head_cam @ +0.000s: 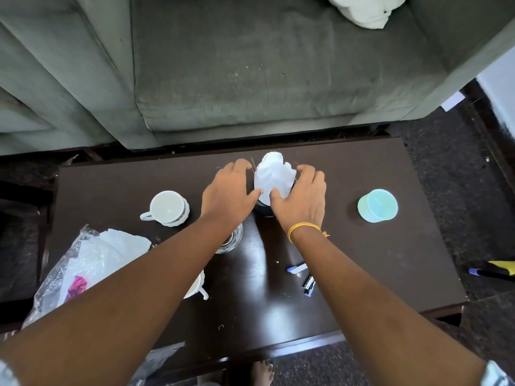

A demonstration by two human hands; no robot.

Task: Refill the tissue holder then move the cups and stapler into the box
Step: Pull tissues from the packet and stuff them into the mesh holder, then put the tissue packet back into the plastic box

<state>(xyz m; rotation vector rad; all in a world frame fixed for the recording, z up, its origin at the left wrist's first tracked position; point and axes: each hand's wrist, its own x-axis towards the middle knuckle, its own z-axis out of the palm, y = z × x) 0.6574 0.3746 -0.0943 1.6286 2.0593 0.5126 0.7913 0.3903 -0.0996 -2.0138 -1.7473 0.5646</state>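
Glass [232, 240] under left forearm [156, 274]

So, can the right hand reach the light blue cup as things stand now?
Probably yes. The right hand is on the tissue holder, and the light blue cup stands to its right on the table, with only bare tabletop between them. It must release the tissues first.

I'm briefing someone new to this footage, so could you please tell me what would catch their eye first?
Both hands, left hand and right hand, cup a crumpled white tissue bundle standing in a dark mesh holder at the middle of the dark brown table. A pale turquoise plastic cup stands to the right, a white ceramic mug to the left.
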